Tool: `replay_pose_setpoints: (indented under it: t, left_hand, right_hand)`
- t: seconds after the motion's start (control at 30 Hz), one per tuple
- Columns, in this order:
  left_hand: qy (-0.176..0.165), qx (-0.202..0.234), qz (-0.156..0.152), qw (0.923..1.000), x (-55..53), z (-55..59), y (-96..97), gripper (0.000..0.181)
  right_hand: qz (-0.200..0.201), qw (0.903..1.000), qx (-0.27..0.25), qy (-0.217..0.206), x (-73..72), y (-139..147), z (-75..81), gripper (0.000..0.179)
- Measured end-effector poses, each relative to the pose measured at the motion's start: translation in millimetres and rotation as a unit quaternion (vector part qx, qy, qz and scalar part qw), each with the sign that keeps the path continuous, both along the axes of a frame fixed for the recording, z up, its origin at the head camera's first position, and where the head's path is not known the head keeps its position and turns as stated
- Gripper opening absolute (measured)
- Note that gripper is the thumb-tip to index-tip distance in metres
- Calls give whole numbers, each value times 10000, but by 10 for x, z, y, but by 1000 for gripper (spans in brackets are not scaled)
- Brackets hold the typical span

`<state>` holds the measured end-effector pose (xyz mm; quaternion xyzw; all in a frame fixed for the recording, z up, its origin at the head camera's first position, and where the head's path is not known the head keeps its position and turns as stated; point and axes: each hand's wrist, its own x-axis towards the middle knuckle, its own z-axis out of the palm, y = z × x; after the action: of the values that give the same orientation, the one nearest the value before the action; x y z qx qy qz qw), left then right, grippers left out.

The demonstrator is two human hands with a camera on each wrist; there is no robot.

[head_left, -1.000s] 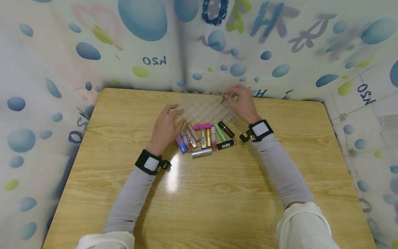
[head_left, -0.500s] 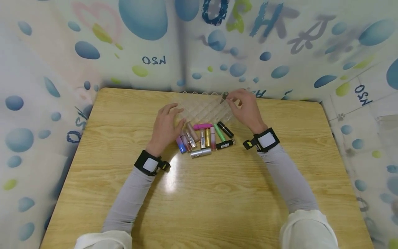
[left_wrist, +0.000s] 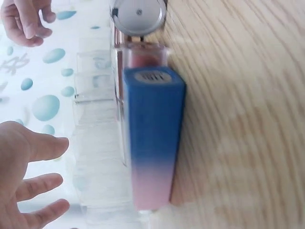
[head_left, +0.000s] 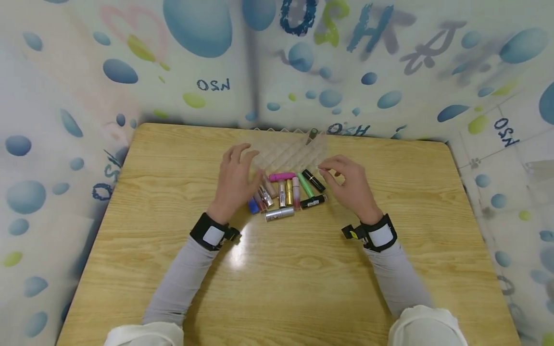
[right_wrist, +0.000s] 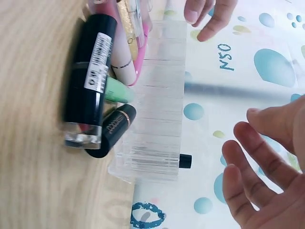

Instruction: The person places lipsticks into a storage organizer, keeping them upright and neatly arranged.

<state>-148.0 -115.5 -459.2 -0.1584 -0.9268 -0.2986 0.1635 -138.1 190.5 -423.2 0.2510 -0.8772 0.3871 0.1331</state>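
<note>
Toward the back of the worktop point(head_left: 298, 283), near the patterned backdrop point(head_left: 173, 91), stands a clear compartmented organizer point(head_left: 281, 150), with one black-capped tube point(right_wrist: 186, 161) upright near its rear right corner and the cosmetic tubes lying loose just in front. Both hands are free: the left hand point(head_left: 233, 182) spreads its fingers over the left end of the pile, holding nothing, and the right hand point(head_left: 351, 187) curves its fingers loosely near the organizer's right end, nothing between them. The silver tube point(head_left: 279, 214) looks likeliest to stray, being round and lying at the pile's front edge with nothing on its near side to check a roll. Close beside the green tube point(head_left: 305, 184) lie the gold-banded black lipstick point(head_left: 313, 180) and the black tube with a white label point(head_left: 313, 201), so picking out one could nudge the others. A low reach by the left hand could likewise knock the blue-and-pink tube point(left_wrist: 155, 129). The organizer's transparent dividers are hard to make out, so a tube brought down off-centre may catch on a rim; the plastic seems light, and such a bump could shift it.
</note>
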Motion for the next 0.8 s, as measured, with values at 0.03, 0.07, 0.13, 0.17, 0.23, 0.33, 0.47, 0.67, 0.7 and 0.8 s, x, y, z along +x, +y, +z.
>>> replay_pose_setpoints:
  t: [0.03, 0.07, 0.13, 0.17, 0.23, 0.33, 0.47, 0.67, 0.7, 0.8]
  left_hand:
    - [84, -4, -37, 10000, 15, 17, 19, 47]
    - [172, -27, -83, 9998, 29, 36, 40, 45]
    - [276, -82, -158, 9995, 64, 78, 82, 41]
    - [308, -112, -217, 9992, 80, 101, 104, 39]
    - [266, -170, -321, 9990, 116, 141, 141, 35]
    - [101, -221, -522, 9983, 170, 193, 182, 28]
    - [-79, -295, -796, 9964, 232, 247, 216, 18]
    - [-277, -497, -917, 9942, 301, 262, 235, 19]
    - [-315, -531, -894, 9941, 312, 258, 229, 19]
    - [-446, -593, -799, 9940, 344, 245, 199, 20]
  right_hand:
    - [0, 10000, 12, -39, 35, 3, -19, 16]
    - [-1, 10000, 22, -72, 66, 5, -33, 16]
    - [2, 9999, 70, -133, 116, 10, -62, 16]
    - [5, 9998, 101, -181, 138, 11, -75, 16]
    - [64, 9994, 157, -303, 178, 9, -93, 15]
    - [261, 9982, 237, -495, 225, -26, -112, 16]
    - [610, 9959, 261, -612, 270, -136, -149, 16]
    - [1115, 9891, 501, -823, 340, -342, -259, 15]
    - [1162, 9876, 567, -892, 356, -371, -273, 16]
    - [1217, 9841, 773, -1040, 404, -446, -313, 18]
